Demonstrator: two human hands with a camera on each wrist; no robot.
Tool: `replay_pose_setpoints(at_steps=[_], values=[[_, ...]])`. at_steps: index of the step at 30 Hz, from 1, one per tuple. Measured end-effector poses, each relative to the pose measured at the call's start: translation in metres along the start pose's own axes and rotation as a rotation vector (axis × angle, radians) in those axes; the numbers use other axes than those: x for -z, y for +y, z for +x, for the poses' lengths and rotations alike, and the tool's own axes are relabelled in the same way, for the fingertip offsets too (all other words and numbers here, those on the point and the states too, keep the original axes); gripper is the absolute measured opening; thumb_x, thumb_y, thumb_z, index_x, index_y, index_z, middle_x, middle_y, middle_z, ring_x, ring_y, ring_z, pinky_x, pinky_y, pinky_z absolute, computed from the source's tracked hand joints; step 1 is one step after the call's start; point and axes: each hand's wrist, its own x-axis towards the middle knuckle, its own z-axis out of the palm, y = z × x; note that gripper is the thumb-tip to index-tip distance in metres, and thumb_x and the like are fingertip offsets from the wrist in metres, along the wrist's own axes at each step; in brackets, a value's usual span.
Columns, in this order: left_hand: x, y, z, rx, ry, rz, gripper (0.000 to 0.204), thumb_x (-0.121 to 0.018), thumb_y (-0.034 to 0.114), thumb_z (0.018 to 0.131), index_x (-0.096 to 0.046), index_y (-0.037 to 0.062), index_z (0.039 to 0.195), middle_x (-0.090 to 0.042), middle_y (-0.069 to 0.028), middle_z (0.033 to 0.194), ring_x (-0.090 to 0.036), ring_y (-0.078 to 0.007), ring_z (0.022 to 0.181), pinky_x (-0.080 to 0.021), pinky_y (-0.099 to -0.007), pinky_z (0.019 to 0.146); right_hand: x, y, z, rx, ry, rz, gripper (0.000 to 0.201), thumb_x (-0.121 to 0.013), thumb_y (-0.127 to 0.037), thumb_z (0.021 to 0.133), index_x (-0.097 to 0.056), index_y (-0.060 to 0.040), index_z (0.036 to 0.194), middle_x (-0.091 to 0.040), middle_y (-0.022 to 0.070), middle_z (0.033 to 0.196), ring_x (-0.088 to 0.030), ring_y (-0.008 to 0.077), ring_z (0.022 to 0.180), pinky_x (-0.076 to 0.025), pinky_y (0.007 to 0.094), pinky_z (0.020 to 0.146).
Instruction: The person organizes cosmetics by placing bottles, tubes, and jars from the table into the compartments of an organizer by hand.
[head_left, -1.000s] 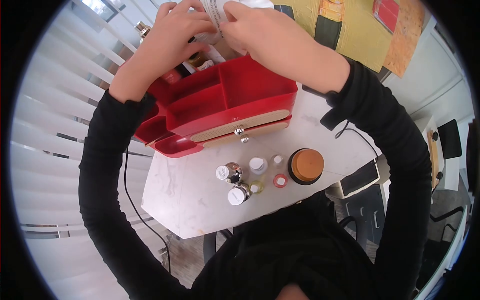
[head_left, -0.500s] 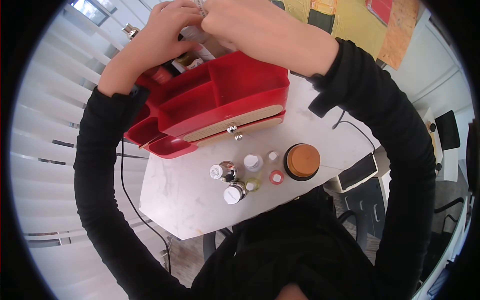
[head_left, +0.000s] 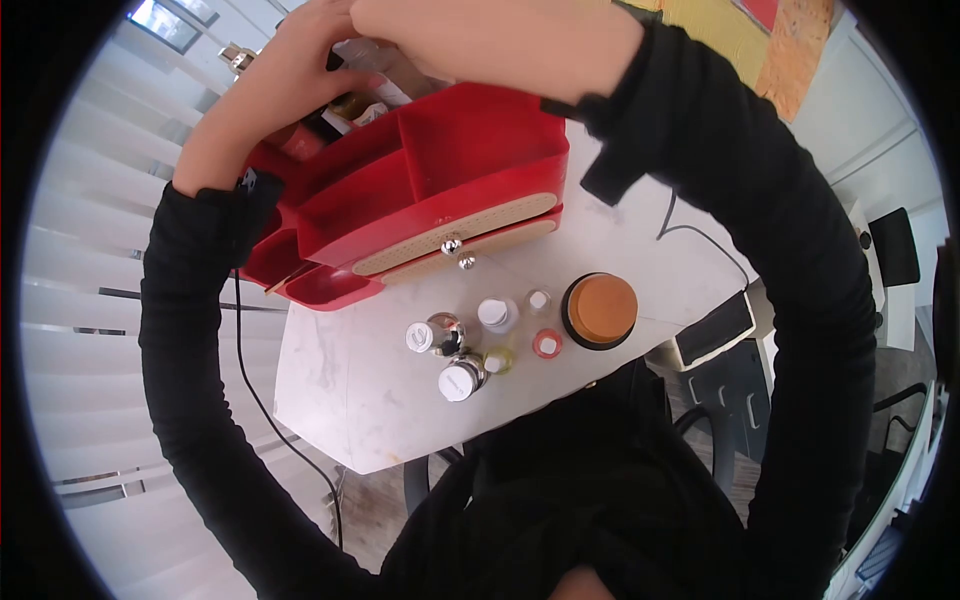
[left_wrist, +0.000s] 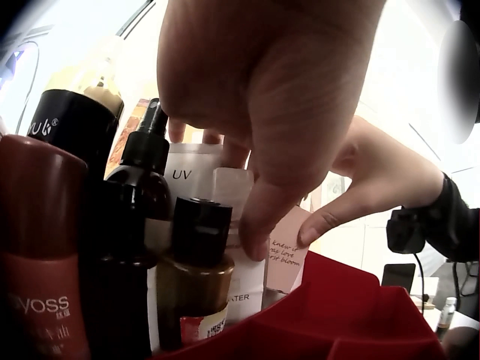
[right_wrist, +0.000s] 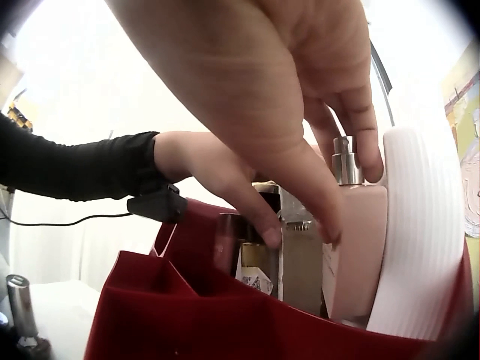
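At the top of the head view, my left hand (head_left: 270, 85) and right hand (head_left: 500, 38) meet over the back of a red organizer (head_left: 440, 205). In the left wrist view, my left hand (left_wrist: 262, 90) has its thumb before a clear-capped bottle (left_wrist: 232, 196) and fingertips behind it, beside a white UV tube (left_wrist: 187, 169). Through the right wrist view, my right hand (right_wrist: 277, 97) holds a pink bottle (right_wrist: 358, 247) with a silver pump, thumb on its near side, fingers behind. A ribbed white container (right_wrist: 420, 232) stands beside it.
In front of the organizer stand two silver-capped bottles (head_left: 460, 380), small bottles including a red one (head_left: 547, 344), and an orange-lidded jar (head_left: 602, 306). A black cable (head_left: 245, 370) runs down at the left. A red Syoss bottle (left_wrist: 45, 300) stands left of dark bottles.
Both hands have moved left and up in the head view. The white printed item seen between them earlier is now hidden there. Organizer and table items appear shifted slightly left and up.
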Motion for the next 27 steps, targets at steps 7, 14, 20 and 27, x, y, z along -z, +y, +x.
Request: replay_pose_setpoints(at_steps=[7,14,20,27], values=[[0.004,-0.031,0.013,-0.205,0.039,0.362,0.058,-0.075,0.000,0.074,-0.055,-0.0021,0.128,-0.057,-0.0199,0.123,-0.054,-0.0351,0.116,-0.042,-0.0399,0.104,-0.013,0.001,0.003,-0.002,0.055,-0.038,0.012,-0.064,-0.005,0.076,-0.067,0.0064,0.076,-0.065,0.0246,0.077,-0.066,0.0383,0.079,-0.053,0.0420,0.073],[0.005,-0.028,0.017,-0.411,-0.023,0.599,0.044,-0.073,0.003,0.073,-0.063,-0.0024,0.116,-0.059,-0.0216,0.115,-0.054,-0.0381,0.109,-0.043,-0.0430,0.099,-0.023,0.007,0.005,-0.085,0.057,-0.084,0.013,-0.065,-0.009,0.078,-0.068,0.0038,0.076,-0.065,0.0251,0.078,-0.067,0.0390,0.078,-0.054,0.0445,0.072],[0.009,-0.068,0.027,-0.476,0.082,0.750,0.038,-0.075,0.009,0.074,-0.067,0.0079,0.111,-0.062,-0.0098,0.115,-0.052,-0.0306,0.117,-0.036,-0.0442,0.103,-0.026,0.012,0.005,-0.055,0.101,-0.054,0.018,-0.064,-0.013,0.083,-0.068,0.0033,0.076,-0.065,0.0251,0.077,-0.067,0.0388,0.077,-0.053,0.0454,0.070],[0.019,-0.042,0.019,-0.612,0.012,1.018,0.043,-0.076,0.008,0.075,-0.065,0.0080,0.116,-0.061,-0.0091,0.126,-0.046,-0.0309,0.129,-0.032,-0.0441,0.111,-0.019,0.008,-0.004,-0.075,0.061,-0.123,0.012,-0.061,-0.007,0.081,-0.067,0.0023,0.078,-0.065,0.0210,0.077,-0.067,0.0361,0.075,-0.053,0.0430,0.068]])
